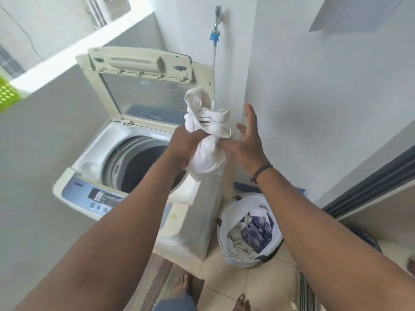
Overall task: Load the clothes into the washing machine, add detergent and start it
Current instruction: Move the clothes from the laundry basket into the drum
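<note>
A top-loading washing machine [89, 158] stands with its lid [143, 90] raised; the drum [143, 167] looks dark inside. My left hand [183, 144] grips a bunched white garment [207, 131] above the drum's right rim. My right hand [247, 140] is beside the garment, fingers spread, with its thumb touching the cloth. On the floor to the right stands a white laundry basket [226, 243] holding several blue and cream clothes [253, 232]. The control panel [98, 198] faces me at the front.
A tap with a blue fitting and hose [215, 37] is on the wall behind the machine. A green basket [7, 93] sits on the ledge at left. A blue object [244, 187] lies by the wall. My bare feet [182, 286] stand on tiles near a striped mat [306, 295].
</note>
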